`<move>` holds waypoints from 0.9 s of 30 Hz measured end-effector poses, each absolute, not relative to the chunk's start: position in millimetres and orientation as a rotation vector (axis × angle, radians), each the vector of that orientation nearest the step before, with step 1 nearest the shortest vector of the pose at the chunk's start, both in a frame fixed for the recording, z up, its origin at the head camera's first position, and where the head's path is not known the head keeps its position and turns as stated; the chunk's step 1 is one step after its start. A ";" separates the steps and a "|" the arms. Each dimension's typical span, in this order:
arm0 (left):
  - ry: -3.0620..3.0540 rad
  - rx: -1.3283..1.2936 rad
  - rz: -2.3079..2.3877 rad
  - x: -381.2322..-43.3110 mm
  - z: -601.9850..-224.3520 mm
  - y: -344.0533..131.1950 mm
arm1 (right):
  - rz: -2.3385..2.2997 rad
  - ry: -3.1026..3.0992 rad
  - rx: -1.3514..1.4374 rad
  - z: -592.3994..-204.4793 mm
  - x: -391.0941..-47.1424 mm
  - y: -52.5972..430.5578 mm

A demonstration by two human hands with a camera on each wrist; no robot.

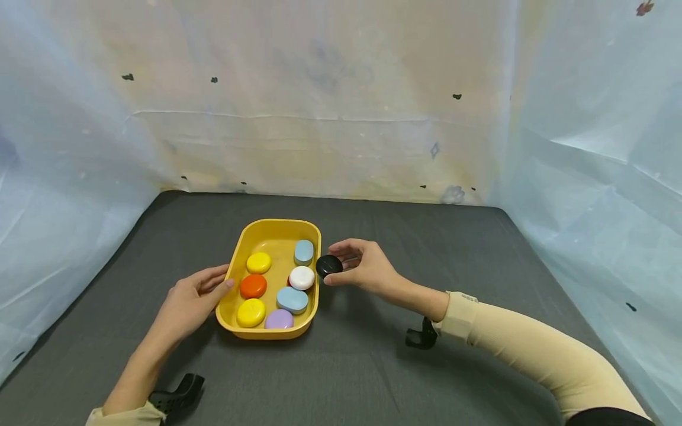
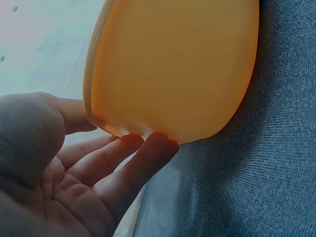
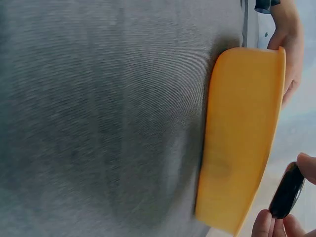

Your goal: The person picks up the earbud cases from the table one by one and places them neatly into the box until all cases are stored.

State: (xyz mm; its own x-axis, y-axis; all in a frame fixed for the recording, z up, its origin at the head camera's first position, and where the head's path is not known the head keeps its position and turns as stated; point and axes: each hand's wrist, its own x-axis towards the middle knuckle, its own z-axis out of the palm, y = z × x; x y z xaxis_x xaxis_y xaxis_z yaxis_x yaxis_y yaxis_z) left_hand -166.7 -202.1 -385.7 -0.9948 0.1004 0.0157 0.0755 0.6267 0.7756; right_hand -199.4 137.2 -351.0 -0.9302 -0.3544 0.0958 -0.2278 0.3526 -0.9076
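A yellow tray (image 1: 270, 335) stands on the dark cloth and contains several smooth rounded pieces. My left hand (image 1: 187, 300) grips its left side, the thumb at the rim and the fingertips against the outer wall (image 2: 173, 69). Just outside the right rim, my right hand (image 1: 367, 266) pinches a glossy black rounded disc (image 1: 329, 265) between thumb and fingers. The disc (image 3: 287, 191) appears tilted on edge above the tray's rim in the right wrist view. Inside the tray, a white piece (image 1: 301, 277) lies on a red one that is mostly hidden.
Yellow pieces (image 1: 259, 262) and an orange piece (image 1: 253, 286) lie along the tray's left; blue ones (image 1: 303, 252) and a purple one (image 1: 279, 319) lie to the right. Grey cloth (image 1: 426, 254) covers the table, with pale sheeting (image 1: 330, 106) behind and at both sides.
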 end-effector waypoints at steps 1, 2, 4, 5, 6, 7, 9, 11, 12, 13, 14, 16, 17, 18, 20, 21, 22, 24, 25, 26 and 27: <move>2.805 0.147 1.331 -166.3 -385.8 -202.4 | -1.643 2.476 -0.548 -350.4 -199.2 134.5; 2.803 0.141 1.324 -165.9 -386.0 -202.6 | -1.649 2.466 -0.557 -349.7 -198.9 131.7; 2.801 0.135 1.314 -165.3 -386.7 -203.0 | -1.663 2.444 -0.581 -348.8 -198.3 126.3; 2.801 0.134 1.312 -165.2 -387.2 -203.2 | -1.670 2.435 -0.597 -348.7 -198.5 123.8; 2.801 0.133 1.313 -164.9 -387.5 -203.2 | -1.675 2.429 -0.613 -348.2 -198.5 121.3; 2.801 0.131 1.316 -164.9 -387.6 -203.0 | -1.680 2.425 -0.622 -347.8 -198.8 118.6; 2.802 0.130 1.322 -164.8 -387.5 -202.7 | -1.682 2.421 -0.646 -347.1 -200.0 113.6; 2.802 0.127 1.329 -164.8 -386.8 -202.2 | -1.676 2.421 -0.662 -346.0 -201.0 108.9; 2.801 0.126 1.332 -164.8 -386.2 -202.0 | -1.672 2.419 -0.664 -345.1 -201.0 106.5; 2.802 0.126 1.333 -164.9 -385.8 -201.8 | -1.669 2.413 -0.663 -344.9 -201.4 104.4; 2.803 0.128 1.334 -165.0 -385.5 -201.7 | -1.664 2.406 -0.662 -344.8 -201.7 102.6; 2.809 0.135 1.335 -165.2 -385.3 -201.6 | -1.648 2.396 -0.640 -344.2 -201.3 98.8; 2.813 0.139 1.337 -165.2 -385.3 -201.6 | -1.640 2.390 -0.629 -344.2 -201.0 96.9; 2.815 0.141 1.339 -165.3 -385.4 -201.5 | -1.633 2.385 -0.619 -344.0 -200.7 95.0; 2.820 0.148 1.343 -165.3 -385.5 -201.6 | -1.623 2.378 -0.610 -344.1 -200.5 91.2; 2.820 0.150 1.348 -165.3 -385.5 -201.7 | -1.621 2.374 -0.611 -343.8 -200.3 89.2; 2.820 0.153 1.352 -165.4 -385.3 -201.6 | -1.624 2.368 -0.623 -343.8 -200.5 87.5; 2.819 0.156 1.359 -165.5 -384.8 -201.6 | -1.634 2.342 -0.640 -343.9 -200.9 84.4; 2.819 0.160 1.361 -165.5 -384.5 -201.5 | -1.643 2.322 -0.647 -344.0 -201.1 83.2; 2.817 0.161 1.364 -165.5 -384.2 -201.5 | -1.652 2.301 -0.654 -344.0 -201.2 82.2; 2.817 0.162 1.365 -165.4 -384.0 -201.5 | -1.662 2.280 -0.659 -343.9 -201.2 81.7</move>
